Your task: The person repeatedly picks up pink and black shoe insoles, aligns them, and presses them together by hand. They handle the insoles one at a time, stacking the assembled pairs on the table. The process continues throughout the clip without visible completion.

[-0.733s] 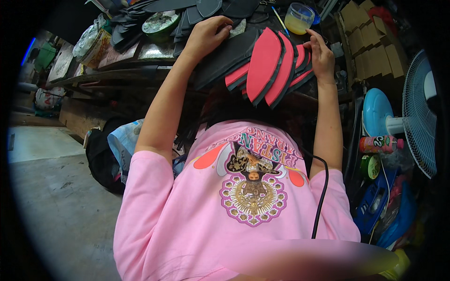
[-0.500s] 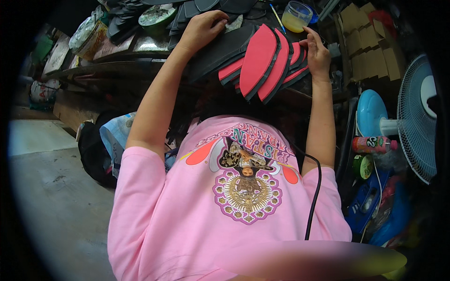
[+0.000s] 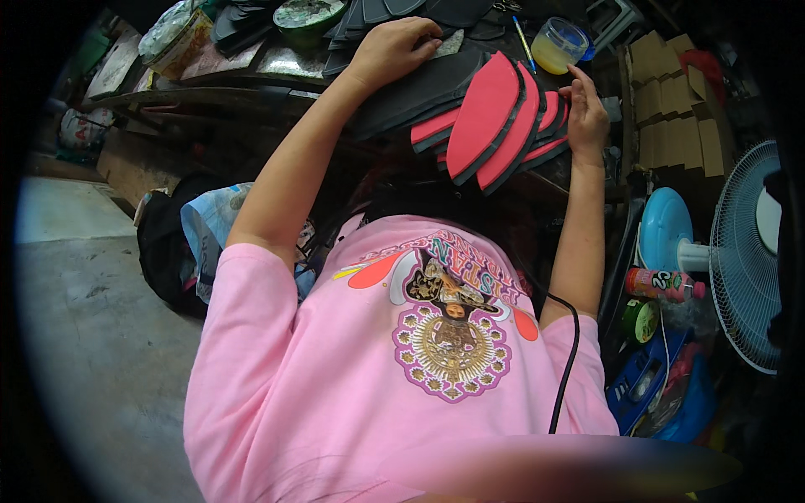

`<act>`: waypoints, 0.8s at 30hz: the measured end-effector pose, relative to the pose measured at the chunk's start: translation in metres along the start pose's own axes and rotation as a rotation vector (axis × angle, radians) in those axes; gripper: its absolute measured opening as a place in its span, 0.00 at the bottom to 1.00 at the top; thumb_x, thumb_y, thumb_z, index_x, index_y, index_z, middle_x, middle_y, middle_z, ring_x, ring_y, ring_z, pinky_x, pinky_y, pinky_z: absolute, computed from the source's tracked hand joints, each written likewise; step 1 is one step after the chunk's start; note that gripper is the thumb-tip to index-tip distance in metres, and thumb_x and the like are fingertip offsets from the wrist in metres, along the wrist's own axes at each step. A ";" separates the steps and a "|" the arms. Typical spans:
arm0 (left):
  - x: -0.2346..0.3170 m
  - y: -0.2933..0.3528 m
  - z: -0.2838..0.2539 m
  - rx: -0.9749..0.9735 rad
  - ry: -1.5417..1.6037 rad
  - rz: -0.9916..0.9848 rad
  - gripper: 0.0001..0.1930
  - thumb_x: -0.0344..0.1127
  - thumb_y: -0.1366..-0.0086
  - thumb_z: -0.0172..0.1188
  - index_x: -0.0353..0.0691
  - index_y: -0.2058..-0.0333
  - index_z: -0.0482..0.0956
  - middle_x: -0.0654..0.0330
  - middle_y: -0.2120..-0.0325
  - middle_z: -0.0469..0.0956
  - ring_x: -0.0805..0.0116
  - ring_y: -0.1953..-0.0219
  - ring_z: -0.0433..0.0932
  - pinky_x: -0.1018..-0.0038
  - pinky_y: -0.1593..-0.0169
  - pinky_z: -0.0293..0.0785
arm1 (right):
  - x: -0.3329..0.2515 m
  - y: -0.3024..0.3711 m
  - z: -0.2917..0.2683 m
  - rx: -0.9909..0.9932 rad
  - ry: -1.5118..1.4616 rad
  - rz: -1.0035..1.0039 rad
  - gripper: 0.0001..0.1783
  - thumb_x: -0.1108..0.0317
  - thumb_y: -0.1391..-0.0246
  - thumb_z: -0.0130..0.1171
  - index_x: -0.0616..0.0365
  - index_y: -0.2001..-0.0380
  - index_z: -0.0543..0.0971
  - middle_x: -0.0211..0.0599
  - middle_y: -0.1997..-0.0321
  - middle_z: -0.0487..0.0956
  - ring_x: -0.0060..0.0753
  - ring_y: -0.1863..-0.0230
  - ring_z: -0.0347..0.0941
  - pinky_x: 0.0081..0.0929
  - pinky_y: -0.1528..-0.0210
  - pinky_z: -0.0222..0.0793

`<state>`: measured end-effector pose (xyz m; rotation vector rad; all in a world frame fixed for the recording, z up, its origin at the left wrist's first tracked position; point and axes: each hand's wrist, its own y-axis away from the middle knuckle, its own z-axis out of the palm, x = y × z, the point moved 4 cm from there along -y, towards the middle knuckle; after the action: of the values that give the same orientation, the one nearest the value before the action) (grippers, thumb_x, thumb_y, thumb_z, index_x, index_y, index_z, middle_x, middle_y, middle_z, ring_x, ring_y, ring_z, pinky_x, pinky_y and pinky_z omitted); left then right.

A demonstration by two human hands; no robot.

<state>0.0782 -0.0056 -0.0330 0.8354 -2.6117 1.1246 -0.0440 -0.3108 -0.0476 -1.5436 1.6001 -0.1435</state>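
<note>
My left hand point(image 3: 397, 50) is closed, fingers curled down over dark pieces on the worktable. What it grips, if anything, is hidden; a small grey-white patch point(image 3: 450, 44) shows beside its fingertips. Between my hands fans a stack of curved, leaf-shaped foam pieces, red-topped with black edges; the largest red piece point(image 3: 484, 121) lies uppermost. Under and left of them spread larger black sheets point(image 3: 411, 96). At the stack's right edge is my right hand point(image 3: 589, 117), fingers stretched and apart, its thumb side close to the smaller red pieces point(image 3: 550, 111).
Beyond my right hand stand a jar of yellowish liquid point(image 3: 555, 52) and a pen point(image 3: 523, 44). More black pieces point(image 3: 369, 12) and a green tub point(image 3: 309, 17) sit at the back. To the right are stacked cardboard pieces point(image 3: 671, 109), a fan point(image 3: 746, 251) and a bottle point(image 3: 664, 285).
The whole scene has shifted slightly right and down in view. Both hands keep nearly the same pose beside the red pieces, which have not visibly moved on the table.
</note>
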 end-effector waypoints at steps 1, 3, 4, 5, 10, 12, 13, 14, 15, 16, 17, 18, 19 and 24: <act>0.001 0.000 -0.001 0.016 -0.011 0.016 0.13 0.39 0.34 0.62 0.41 0.55 0.80 0.56 0.64 0.81 0.58 0.62 0.81 0.68 0.57 0.76 | -0.001 0.000 0.000 0.017 0.017 -0.033 0.24 0.42 0.30 0.42 0.37 0.44 0.78 0.33 0.66 0.84 0.39 0.59 0.82 0.35 0.57 0.75; 0.003 0.001 -0.001 0.033 -0.030 0.047 0.12 0.39 0.34 0.62 0.41 0.55 0.80 0.56 0.64 0.81 0.57 0.62 0.82 0.68 0.57 0.76 | -0.004 0.000 0.000 0.028 0.042 -0.073 0.23 0.43 0.30 0.43 0.37 0.44 0.78 0.34 0.65 0.84 0.40 0.58 0.81 0.36 0.57 0.75; 0.004 0.001 -0.001 0.033 -0.031 0.045 0.12 0.39 0.34 0.62 0.41 0.55 0.80 0.56 0.64 0.81 0.57 0.62 0.81 0.68 0.57 0.76 | -0.005 0.000 0.000 0.027 0.055 -0.089 0.22 0.43 0.30 0.44 0.37 0.44 0.78 0.35 0.64 0.84 0.41 0.57 0.81 0.36 0.57 0.75; 0.005 0.002 -0.002 0.025 -0.034 0.041 0.12 0.39 0.34 0.62 0.41 0.55 0.80 0.56 0.64 0.81 0.57 0.62 0.81 0.67 0.57 0.76 | -0.005 0.000 0.000 0.032 0.065 -0.103 0.22 0.44 0.30 0.44 0.37 0.44 0.78 0.36 0.63 0.84 0.41 0.57 0.80 0.36 0.57 0.75; 0.014 0.003 -0.004 0.035 -0.074 0.096 0.12 0.37 0.35 0.62 0.41 0.54 0.80 0.56 0.66 0.80 0.57 0.61 0.81 0.65 0.57 0.76 | -0.007 -0.003 -0.001 0.046 0.107 -0.115 0.21 0.45 0.30 0.46 0.38 0.44 0.78 0.37 0.60 0.84 0.42 0.57 0.79 0.37 0.57 0.75; 0.019 0.003 -0.005 0.041 -0.100 0.113 0.11 0.36 0.39 0.64 0.40 0.59 0.79 0.58 0.68 0.78 0.57 0.62 0.80 0.65 0.58 0.76 | -0.008 -0.003 -0.001 0.053 0.120 -0.149 0.21 0.45 0.31 0.47 0.39 0.44 0.78 0.36 0.61 0.84 0.41 0.58 0.79 0.37 0.58 0.75; 0.021 0.002 -0.005 0.033 -0.110 0.120 0.11 0.35 0.39 0.64 0.40 0.59 0.79 0.58 0.69 0.78 0.58 0.63 0.79 0.65 0.59 0.76 | -0.009 -0.004 -0.002 0.055 0.150 -0.175 0.20 0.47 0.31 0.48 0.39 0.43 0.78 0.34 0.62 0.84 0.40 0.59 0.79 0.36 0.59 0.75; 0.023 0.002 -0.005 0.026 -0.121 0.127 0.11 0.34 0.40 0.65 0.40 0.59 0.79 0.58 0.69 0.77 0.58 0.63 0.79 0.65 0.59 0.76 | -0.009 -0.003 -0.002 0.068 0.172 -0.168 0.20 0.47 0.31 0.49 0.39 0.43 0.77 0.34 0.63 0.84 0.39 0.59 0.79 0.36 0.60 0.75; 0.024 0.000 -0.005 0.028 -0.103 0.137 0.11 0.32 0.41 0.66 0.40 0.60 0.79 0.59 0.71 0.76 0.59 0.66 0.78 0.66 0.61 0.75 | -0.010 -0.004 -0.002 0.080 0.194 -0.164 0.20 0.48 0.31 0.49 0.39 0.43 0.77 0.33 0.63 0.84 0.38 0.59 0.80 0.35 0.60 0.75; 0.024 -0.001 -0.004 0.003 -0.100 0.129 0.11 0.32 0.41 0.66 0.40 0.60 0.79 0.59 0.71 0.76 0.59 0.66 0.77 0.66 0.61 0.75 | -0.010 -0.004 -0.002 0.089 0.215 -0.161 0.19 0.48 0.32 0.50 0.39 0.43 0.77 0.33 0.64 0.84 0.38 0.59 0.80 0.35 0.61 0.76; 0.025 -0.002 -0.004 -0.020 -0.101 0.121 0.11 0.32 0.41 0.66 0.39 0.60 0.79 0.59 0.71 0.76 0.59 0.66 0.77 0.66 0.61 0.75 | -0.011 -0.004 -0.002 0.090 0.222 -0.151 0.19 0.49 0.32 0.51 0.40 0.44 0.77 0.32 0.65 0.84 0.37 0.60 0.80 0.34 0.62 0.76; 0.024 -0.004 -0.004 -0.041 -0.105 0.111 0.12 0.32 0.41 0.66 0.39 0.59 0.79 0.59 0.71 0.76 0.59 0.66 0.77 0.65 0.62 0.75 | -0.011 -0.004 -0.002 0.094 0.243 -0.132 0.19 0.49 0.32 0.51 0.40 0.44 0.77 0.31 0.65 0.84 0.36 0.60 0.80 0.34 0.62 0.76; 0.025 -0.006 -0.003 -0.043 -0.086 0.119 0.11 0.32 0.41 0.66 0.39 0.60 0.79 0.59 0.71 0.76 0.59 0.66 0.77 0.65 0.62 0.75 | -0.011 -0.005 -0.002 0.098 0.261 -0.118 0.19 0.49 0.32 0.52 0.40 0.44 0.77 0.31 0.65 0.84 0.36 0.60 0.80 0.34 0.62 0.76; 0.025 -0.010 -0.002 -0.115 -0.070 0.165 0.10 0.33 0.41 0.66 0.39 0.60 0.80 0.58 0.70 0.76 0.58 0.65 0.78 0.65 0.61 0.75 | -0.009 -0.005 -0.001 0.091 0.281 -0.037 0.22 0.45 0.29 0.43 0.37 0.41 0.76 0.36 0.63 0.82 0.40 0.58 0.79 0.37 0.58 0.75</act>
<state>0.0632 -0.0204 -0.0161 0.6579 -2.8169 0.9883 -0.0422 -0.3050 -0.0393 -1.5343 1.7545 -0.4649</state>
